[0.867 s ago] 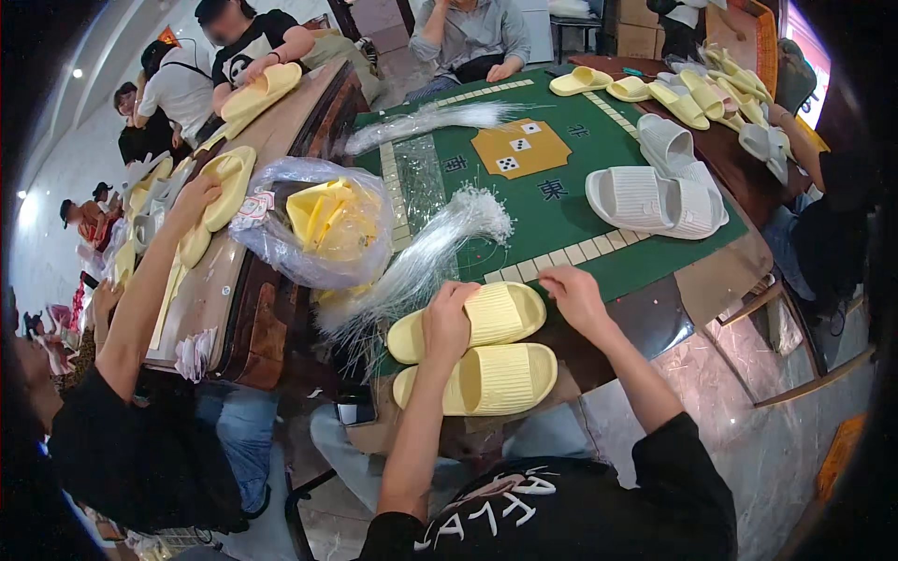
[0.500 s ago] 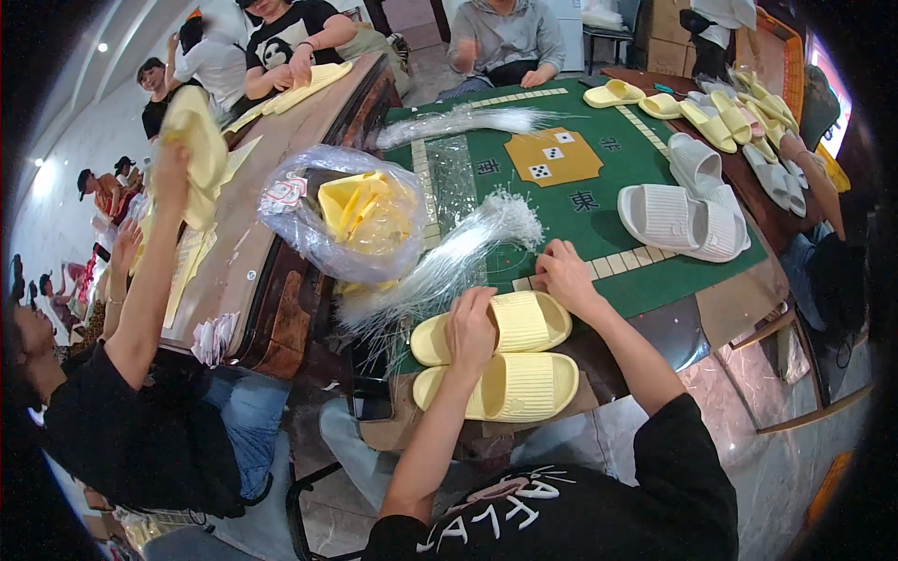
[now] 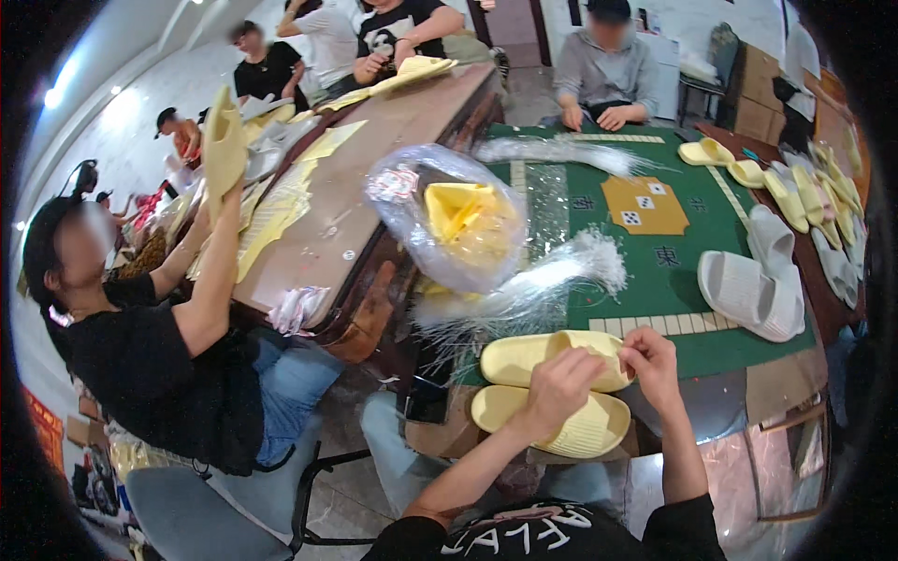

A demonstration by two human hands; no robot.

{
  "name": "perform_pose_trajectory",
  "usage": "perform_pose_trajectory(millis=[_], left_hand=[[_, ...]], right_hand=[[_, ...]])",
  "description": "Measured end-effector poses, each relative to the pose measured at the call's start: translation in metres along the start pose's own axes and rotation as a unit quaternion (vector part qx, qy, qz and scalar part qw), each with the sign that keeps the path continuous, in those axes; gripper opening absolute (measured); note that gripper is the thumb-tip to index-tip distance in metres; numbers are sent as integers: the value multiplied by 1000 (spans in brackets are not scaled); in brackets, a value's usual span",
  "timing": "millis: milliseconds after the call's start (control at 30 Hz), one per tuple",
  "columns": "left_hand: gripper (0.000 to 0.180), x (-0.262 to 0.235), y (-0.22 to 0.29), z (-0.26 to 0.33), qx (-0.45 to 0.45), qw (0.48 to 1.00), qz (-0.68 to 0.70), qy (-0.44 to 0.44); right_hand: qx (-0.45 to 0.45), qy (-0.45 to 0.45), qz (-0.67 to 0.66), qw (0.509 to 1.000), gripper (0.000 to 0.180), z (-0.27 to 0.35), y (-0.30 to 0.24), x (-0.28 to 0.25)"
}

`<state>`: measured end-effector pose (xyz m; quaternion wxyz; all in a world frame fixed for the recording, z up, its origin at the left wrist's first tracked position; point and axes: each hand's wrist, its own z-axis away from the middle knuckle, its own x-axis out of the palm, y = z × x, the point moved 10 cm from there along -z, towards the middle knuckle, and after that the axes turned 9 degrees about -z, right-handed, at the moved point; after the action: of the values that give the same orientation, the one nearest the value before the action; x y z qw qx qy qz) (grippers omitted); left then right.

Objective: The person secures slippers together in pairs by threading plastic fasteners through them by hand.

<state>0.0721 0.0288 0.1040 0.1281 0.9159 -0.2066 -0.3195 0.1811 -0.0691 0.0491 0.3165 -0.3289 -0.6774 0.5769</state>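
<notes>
The far yellow slipper (image 3: 513, 359) lies left-to-right, left hand (image 3: 564, 385) over its strap, right hand (image 3: 653, 363) nearer its toe, both apparently pinched, contents indiscernible.

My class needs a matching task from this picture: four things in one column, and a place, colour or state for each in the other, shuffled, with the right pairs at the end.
Things
1. Slippers nearest the person
2. Plastic bag
3. Grey slippers
4. Person's right hand

Descriptions
A. On the right part of the green mat
B. By the toe end of the farther slipper of the nearest pair
C. See-through, with yellow things inside
D. Yellow, lying side by side

Right pairs: 1-D, 2-C, 3-A, 4-B
</notes>
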Motion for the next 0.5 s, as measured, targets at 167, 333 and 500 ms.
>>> perform_pose_trajectory(millis=[167, 333, 500], left_hand=[[9, -35, 20, -1, -44, 996, -69, -27], [12, -55, -10, 20, -145, 931, -292, -163], [18, -23, -73, 36, -194, 915, -280, -216]], right_hand=[[-28, 51, 31, 998, 17, 0, 9, -10], [2, 100, 144, 985, 25, 9, 27, -27], [9, 79, 195, 978, 26, 15, 42, -21]])
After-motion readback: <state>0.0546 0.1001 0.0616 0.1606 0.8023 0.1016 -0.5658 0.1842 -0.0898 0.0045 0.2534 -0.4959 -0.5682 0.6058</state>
